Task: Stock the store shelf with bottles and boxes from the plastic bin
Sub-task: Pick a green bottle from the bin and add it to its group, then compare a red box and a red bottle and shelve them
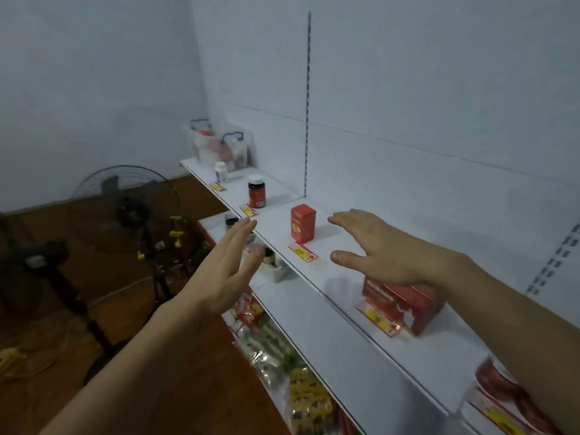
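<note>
- Shelf (351,296) partly stocked: white bottle (221,172), dark bottle (256,195), red boxes (303,222) placed.
- Plastic bin (219,146), upper centre-left, not yet empty.
- Left hand (224,271) and right hand (381,252) both spread, holding nothing.

Head view, angled down, close to shelf (314,271)

Pale bluish walls (94,73) fill the upper half of the frame. At lower left, a reddish-brown floor (103,268) carries a dark standing fan (125,208) and what looks like loose cable (28,356). The light is dim.
</note>
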Tool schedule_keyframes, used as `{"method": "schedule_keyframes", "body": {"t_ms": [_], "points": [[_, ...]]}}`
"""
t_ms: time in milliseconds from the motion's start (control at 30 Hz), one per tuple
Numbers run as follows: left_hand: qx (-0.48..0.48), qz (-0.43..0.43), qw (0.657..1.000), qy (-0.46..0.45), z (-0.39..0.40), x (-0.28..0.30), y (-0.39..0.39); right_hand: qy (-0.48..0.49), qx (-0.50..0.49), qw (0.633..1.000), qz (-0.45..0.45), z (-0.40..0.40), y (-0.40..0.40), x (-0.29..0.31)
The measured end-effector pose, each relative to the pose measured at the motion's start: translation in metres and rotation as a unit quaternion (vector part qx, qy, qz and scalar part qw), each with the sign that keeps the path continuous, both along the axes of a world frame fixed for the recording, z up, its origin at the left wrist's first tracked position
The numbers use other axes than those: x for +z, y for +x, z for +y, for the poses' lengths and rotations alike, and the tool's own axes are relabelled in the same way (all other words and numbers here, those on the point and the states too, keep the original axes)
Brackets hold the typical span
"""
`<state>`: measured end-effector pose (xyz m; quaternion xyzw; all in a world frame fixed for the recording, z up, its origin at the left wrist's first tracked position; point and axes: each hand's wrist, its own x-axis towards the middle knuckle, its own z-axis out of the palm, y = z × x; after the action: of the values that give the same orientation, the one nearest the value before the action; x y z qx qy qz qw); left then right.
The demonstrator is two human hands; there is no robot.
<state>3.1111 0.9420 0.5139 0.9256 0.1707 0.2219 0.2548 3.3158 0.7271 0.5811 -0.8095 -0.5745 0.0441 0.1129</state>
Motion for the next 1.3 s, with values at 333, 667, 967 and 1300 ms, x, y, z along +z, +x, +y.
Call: {"method": "schedule_keyframes", "body": {"t_ms": [333, 667, 967, 1300], "points": [[0.112, 0.295, 0.918, 0.242, 0.194, 0.053, -0.043, -0.052, 0.057, 0.994, -0.071, 0.215, -0.012, 0.017], [0.112, 0.323, 0.903, 0.261, 0.380, 0.077, 0.005, -0.030, 0.063, 0.994, -0.084, 0.401, 0.068, 0.030], [0.103, 0.261, 0.920, 0.272, 0.550, 0.112, 0.083, 0.001, 0.065, 0.997, -0.052, 0.603, 0.132, 0.073], [0.017, 0.241, 0.930, 0.277, 0.733, 0.099, 0.217, 0.011, 0.030, 0.999, -0.031, 0.741, 0.227, 0.055]]}}
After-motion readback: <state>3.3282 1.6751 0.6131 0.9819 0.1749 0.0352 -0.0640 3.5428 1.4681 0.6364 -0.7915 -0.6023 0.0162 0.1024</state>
